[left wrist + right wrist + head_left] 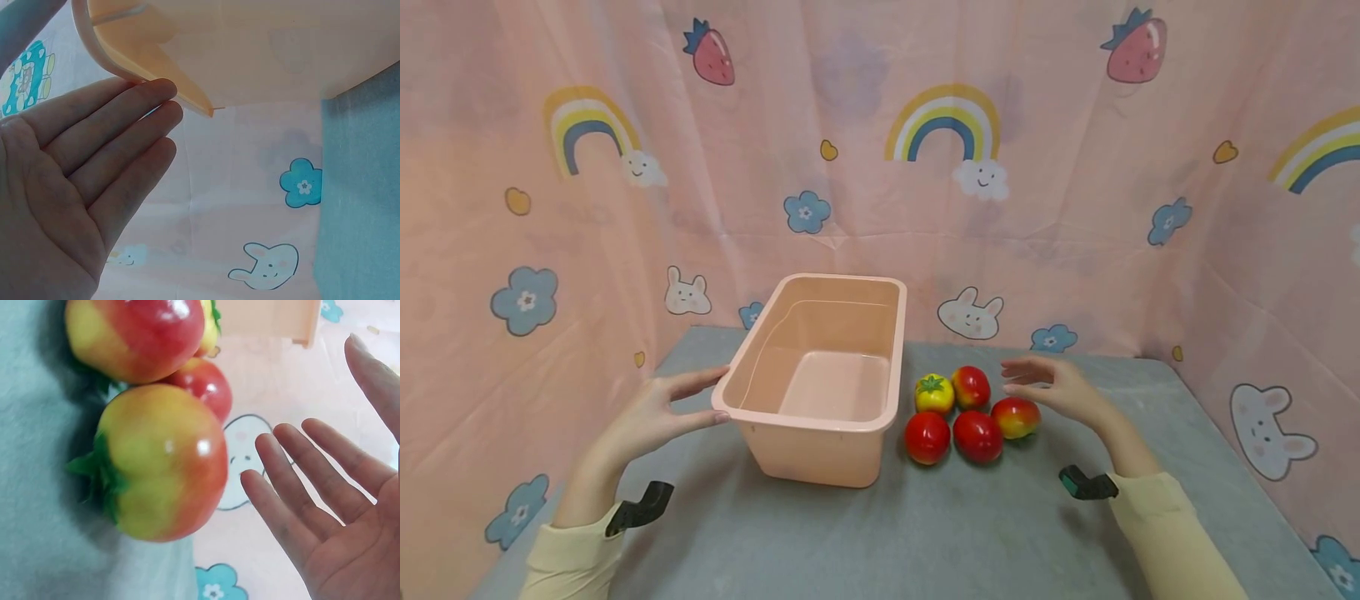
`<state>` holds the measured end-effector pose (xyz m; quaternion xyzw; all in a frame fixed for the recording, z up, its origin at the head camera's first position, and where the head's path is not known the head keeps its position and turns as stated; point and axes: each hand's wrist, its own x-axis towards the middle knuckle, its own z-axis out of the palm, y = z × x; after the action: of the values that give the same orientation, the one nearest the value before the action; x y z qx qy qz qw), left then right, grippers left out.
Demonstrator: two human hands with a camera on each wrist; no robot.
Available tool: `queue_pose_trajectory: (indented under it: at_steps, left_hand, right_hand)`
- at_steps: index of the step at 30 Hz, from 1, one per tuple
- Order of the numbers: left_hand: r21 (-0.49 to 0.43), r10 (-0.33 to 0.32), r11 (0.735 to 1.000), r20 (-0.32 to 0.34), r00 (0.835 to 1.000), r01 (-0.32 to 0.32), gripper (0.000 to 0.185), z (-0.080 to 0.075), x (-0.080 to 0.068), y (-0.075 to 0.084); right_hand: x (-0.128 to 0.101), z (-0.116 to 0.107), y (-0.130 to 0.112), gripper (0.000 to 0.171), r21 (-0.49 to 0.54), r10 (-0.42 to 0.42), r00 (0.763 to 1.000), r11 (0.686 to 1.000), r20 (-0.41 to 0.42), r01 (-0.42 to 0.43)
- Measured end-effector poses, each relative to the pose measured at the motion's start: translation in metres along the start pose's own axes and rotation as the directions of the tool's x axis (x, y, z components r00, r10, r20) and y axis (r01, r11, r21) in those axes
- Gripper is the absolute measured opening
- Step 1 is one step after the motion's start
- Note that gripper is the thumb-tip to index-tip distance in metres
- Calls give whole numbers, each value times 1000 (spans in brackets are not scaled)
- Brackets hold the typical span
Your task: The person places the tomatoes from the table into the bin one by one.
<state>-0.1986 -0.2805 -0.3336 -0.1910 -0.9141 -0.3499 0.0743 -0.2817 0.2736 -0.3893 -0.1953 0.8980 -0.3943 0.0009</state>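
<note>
Tub (812, 454) and five tomatoes (977, 437) side by side on the tabletop (970, 533)
Your left grip (651, 414) touches the tub's rim with straight fingers, clasping nothing; your right grip (1060, 390) hangs loosely spread near the tomatoes, empty. The tub looks light and stiff, best held by the rim; the glossy tomatoes look slick, so cup their sides.

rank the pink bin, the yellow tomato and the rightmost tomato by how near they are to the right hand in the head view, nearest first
1. Rightmost tomato: right beside the right hand.
2. Yellow tomato: left of it, toward the back.
3. Pink bin: farthest left of the three.
</note>
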Motion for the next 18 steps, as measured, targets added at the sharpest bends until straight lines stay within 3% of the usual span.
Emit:
queue_pose_trajectory:
  at_steps: [18]
  left_hand:
    - [19,-27,999,-9,1000,27,60,1,0,1]
  right_hand:
    - [-15,4,31,54,11,86,996,996,22,-86]
